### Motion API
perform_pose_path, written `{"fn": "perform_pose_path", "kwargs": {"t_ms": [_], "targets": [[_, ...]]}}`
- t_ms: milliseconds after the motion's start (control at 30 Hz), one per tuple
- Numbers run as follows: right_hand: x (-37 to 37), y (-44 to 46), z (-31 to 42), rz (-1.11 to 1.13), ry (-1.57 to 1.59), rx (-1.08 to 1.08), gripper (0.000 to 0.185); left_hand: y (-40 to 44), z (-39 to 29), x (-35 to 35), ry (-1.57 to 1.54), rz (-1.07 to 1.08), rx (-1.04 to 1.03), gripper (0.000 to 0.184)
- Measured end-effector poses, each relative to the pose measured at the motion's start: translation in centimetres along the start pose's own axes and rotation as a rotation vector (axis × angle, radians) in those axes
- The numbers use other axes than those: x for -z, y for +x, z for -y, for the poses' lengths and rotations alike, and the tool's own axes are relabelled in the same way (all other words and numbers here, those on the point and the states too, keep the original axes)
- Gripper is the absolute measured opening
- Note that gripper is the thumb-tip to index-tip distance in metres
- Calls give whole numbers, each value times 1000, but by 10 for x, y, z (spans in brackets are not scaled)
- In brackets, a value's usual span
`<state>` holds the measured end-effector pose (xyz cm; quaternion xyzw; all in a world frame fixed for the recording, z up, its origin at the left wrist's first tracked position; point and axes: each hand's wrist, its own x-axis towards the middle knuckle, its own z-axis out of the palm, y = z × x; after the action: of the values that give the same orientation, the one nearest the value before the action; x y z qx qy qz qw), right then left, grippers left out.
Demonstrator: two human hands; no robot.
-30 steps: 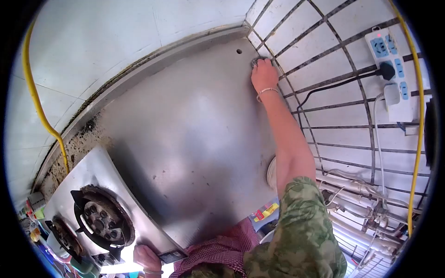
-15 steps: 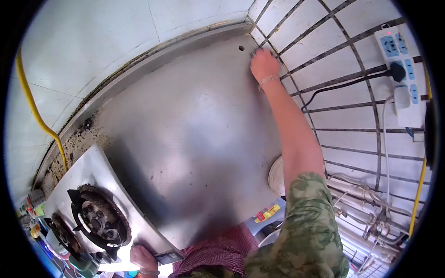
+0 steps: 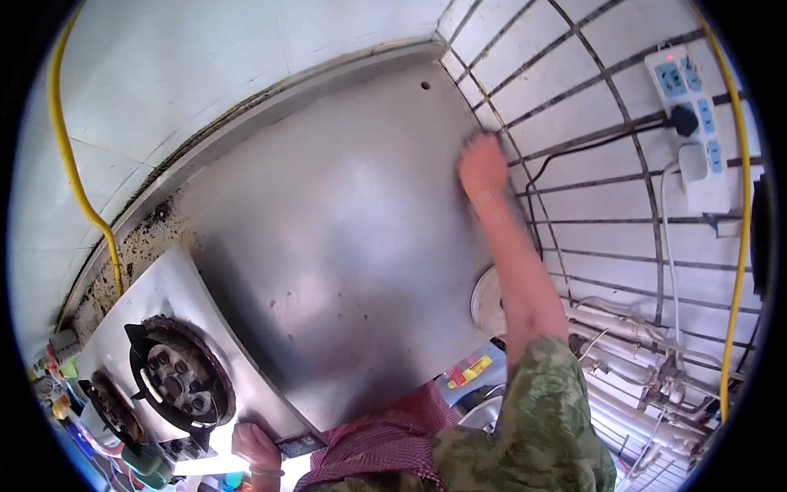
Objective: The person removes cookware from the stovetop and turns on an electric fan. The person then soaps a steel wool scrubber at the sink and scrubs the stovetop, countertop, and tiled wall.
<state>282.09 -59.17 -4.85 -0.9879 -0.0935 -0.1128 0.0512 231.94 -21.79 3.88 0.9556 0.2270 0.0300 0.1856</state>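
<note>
My right hand (image 3: 483,166) is closed and pressed down near the right edge of the steel counter (image 3: 352,189), beside the tiled wall. It is slightly blurred, and what lies under its fingers cannot be made out in this view. A bracelet circles that wrist. My left hand (image 3: 256,448) rests with bent fingers at the front edge of the gas stove (image 3: 238,373), close to its corner. Its fingertips are partly hidden. A black pan support (image 3: 179,381) stands over the nearer burner.
Dark grime (image 3: 152,225) marks the counter behind the stove. A round lid (image 3: 489,302) sits by my right forearm. On the right wall are a power strip (image 3: 693,131) with plugs, a yellow hose (image 3: 744,205) and pipes (image 3: 631,369). Another yellow hose (image 3: 72,168) hangs at left.
My right hand has moved from near the hole in the back corner toward me along the right edge. The dark scrubber seen under it earlier no longer shows. My left hand stays at the stove's edge.
</note>
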Motion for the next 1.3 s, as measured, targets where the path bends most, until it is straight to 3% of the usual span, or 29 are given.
{"fn": "perform_pose_path", "kwargs": {"t_ms": [67,133,233,300,400,467,533,600,700,800,933,1033,1067,1133,1200,1267,1300], "targets": [[1,30,67,40,159,-94,14,-1,2,-1,31,0,-4,18],[-57,-13,121,1,172,206,15,-1,-2,-2,59,-27,-15,18],[-2,-56,113,93,267,297,16,-4,3,-6,36,-30,-25,17],[12,-32,57,184,140,-46,17,-6,7,-5,57,-23,-40,18],[22,-27,14,94,-12,-100,21,-2,0,-5,36,-62,-54,19],[-8,-44,42,151,37,-191,22,0,-2,-3,69,-56,-57,20],[14,-95,120,246,233,-239,23,-4,3,-6,80,-57,-58,21],[32,-145,142,188,269,156,25,-5,2,-7,78,-83,-76,21],[45,-180,128,162,281,-2,26,-6,2,-7,65,-97,-85,21],[50,-235,135,224,150,43,27,-7,3,-9,46,-134,-88,21],[69,-265,134,249,249,-13,27,-9,11,-9,34,-114,-103,22],[79,-303,91,31,503,-205,26,-9,5,-1,10,-91,-112,22],[88,-321,77,172,559,-422,30,-11,6,-1,-8,-92,-121,22],[122,-345,42,-29,461,-494,32,-13,4,9,-88,-82,-174,17],[161,-346,15,-148,487,-807,32,-18,-30,32,-232,-125,-182,14],[145,-359,-31,-115,253,-843,34,-25,-57,37,-480,0,-98,9],[123,-362,-58,-29,305,-863,34,-21,-79,37,-496,104,-152,9]]}}
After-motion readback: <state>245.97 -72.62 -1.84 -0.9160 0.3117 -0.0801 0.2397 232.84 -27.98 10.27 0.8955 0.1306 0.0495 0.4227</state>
